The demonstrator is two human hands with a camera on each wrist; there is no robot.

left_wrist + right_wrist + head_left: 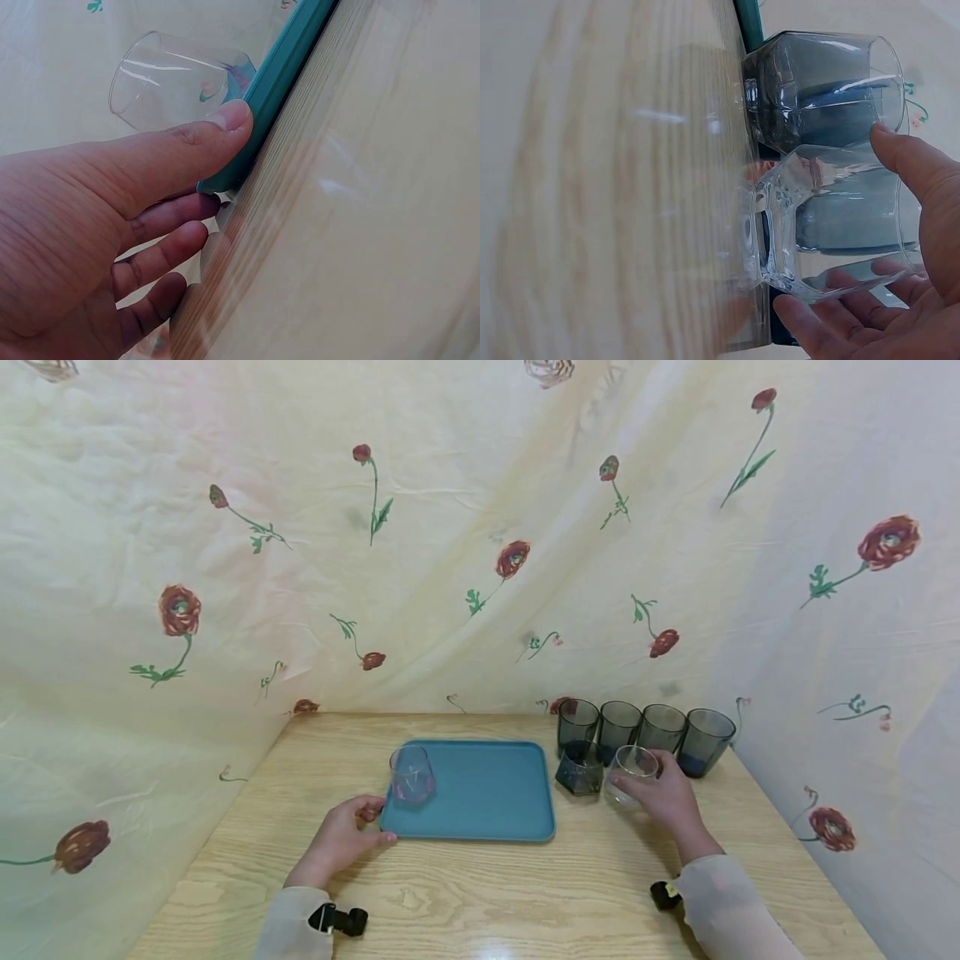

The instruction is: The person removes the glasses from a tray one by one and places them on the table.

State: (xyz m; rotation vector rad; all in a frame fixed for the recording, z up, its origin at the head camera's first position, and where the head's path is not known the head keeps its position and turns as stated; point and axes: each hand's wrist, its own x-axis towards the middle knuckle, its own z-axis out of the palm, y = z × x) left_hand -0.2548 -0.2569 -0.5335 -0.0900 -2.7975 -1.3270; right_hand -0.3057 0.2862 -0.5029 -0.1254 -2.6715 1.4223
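Note:
A blue rectangular tray (pixel 480 789) lies on the table. At its front left corner my left hand (pixel 347 835) holds the edge between thumb (pixel 232 116) and index finger, the other fingers loosely bent beside it. On the tray's left part stands a clear, pink-tinted glass (pixel 412 775). To the right of the tray, my right hand (pixel 667 793) grips a clear glass (pixel 780 225) with an angular base. The thumb lies at one side near the rim, and the fingers reach round the other side. Close beside that glass is a dark grey angular tumbler (pixel 580 768).
Several tall smoky grey glasses, among them the rightmost glass (pixel 705 742), stand in a row behind the clear one at the table's back right. The wooden table (pixel 465 893) meets a floral cloth (pixel 442 568) at the back and sides.

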